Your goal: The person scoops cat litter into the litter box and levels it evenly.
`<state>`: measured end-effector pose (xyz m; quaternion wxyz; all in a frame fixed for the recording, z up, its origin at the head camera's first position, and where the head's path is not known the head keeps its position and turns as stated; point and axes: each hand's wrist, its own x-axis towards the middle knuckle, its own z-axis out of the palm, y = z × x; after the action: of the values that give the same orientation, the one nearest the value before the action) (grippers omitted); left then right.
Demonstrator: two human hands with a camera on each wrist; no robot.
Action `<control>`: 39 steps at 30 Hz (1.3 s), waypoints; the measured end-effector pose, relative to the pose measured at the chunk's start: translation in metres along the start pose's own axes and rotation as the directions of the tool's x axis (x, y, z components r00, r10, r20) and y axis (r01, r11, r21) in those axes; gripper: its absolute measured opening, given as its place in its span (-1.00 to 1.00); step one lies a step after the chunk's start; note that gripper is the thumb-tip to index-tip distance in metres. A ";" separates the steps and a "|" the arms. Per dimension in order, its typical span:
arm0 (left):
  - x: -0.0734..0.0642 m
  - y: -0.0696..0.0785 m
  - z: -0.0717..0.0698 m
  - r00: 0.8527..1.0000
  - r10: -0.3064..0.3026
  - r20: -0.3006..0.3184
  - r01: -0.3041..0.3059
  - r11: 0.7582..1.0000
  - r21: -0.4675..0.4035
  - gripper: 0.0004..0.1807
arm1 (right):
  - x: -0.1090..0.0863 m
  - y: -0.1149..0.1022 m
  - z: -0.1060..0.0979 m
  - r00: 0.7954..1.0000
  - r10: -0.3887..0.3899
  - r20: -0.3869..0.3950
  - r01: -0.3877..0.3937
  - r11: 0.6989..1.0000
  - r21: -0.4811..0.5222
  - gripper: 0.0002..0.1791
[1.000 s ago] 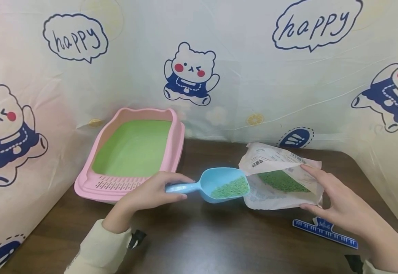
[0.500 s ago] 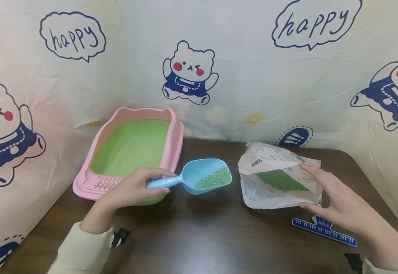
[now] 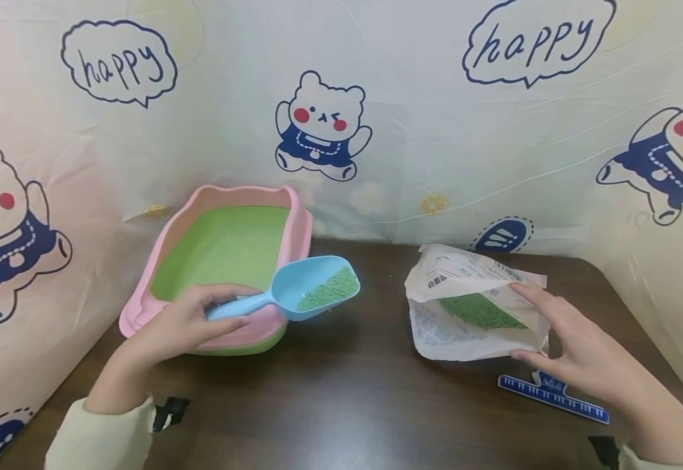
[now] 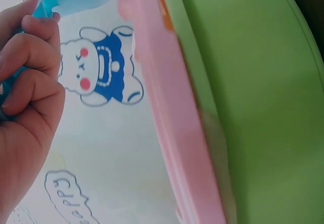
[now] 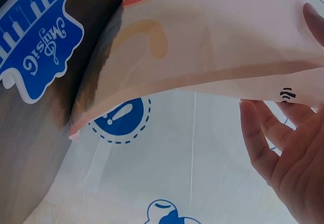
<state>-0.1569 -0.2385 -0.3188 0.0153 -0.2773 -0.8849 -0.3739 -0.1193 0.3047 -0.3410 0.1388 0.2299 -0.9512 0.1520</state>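
Scoop (image 3: 288, 287) shifted leftward, handle (image 3: 240, 307) in left grip (image 3: 189, 323)

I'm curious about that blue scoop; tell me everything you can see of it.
The light-blue scoop looks like smooth plastic: an open bowl and a slimmer handle. The person's left hand grips the handle, holding the scoop above the table, open side up, front pointing rightward. Green granules lie toward the front, covering only part of the bowl. In the head view, its handle overlaps the pink-rimmed tray.
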 end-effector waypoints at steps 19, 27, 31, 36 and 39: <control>-0.040 -0.021 -0.037 0.980 -0.089 -0.179 0.101 0.993 0.061 -0.59 | -0.002 0.000 0.001 1.000 -0.007 -0.012 0.007 1.000 -0.004 0.18; -0.052 -0.033 -0.047 0.966 -0.105 -0.236 0.128 0.988 0.083 -0.59 | -0.002 0.000 0.001 0.999 -0.017 -0.028 0.017 1.000 -0.013 0.19; -0.054 -0.039 -0.053 0.961 -0.125 -0.248 0.152 0.984 0.092 -0.60 | -0.002 0.000 0.001 0.999 -0.020 -0.033 0.020 1.000 -0.016 0.19; -0.054 -0.046 -0.063 0.955 -0.184 -0.233 0.206 0.976 0.074 -0.60 | -0.002 0.000 0.001 1.000 -0.013 -0.026 0.013 1.000 -0.015 0.19; -0.052 -0.050 -0.070 0.951 -0.221 -0.217 0.240 0.969 0.066 -0.59 | -0.003 0.000 0.001 1.000 -0.008 -0.022 0.008 1.000 -0.017 0.18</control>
<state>-0.1506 -0.3391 -0.3137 0.0766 -0.1306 -0.9209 -0.3591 -0.1171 0.3051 -0.3426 0.1517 0.2308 -0.9500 0.1459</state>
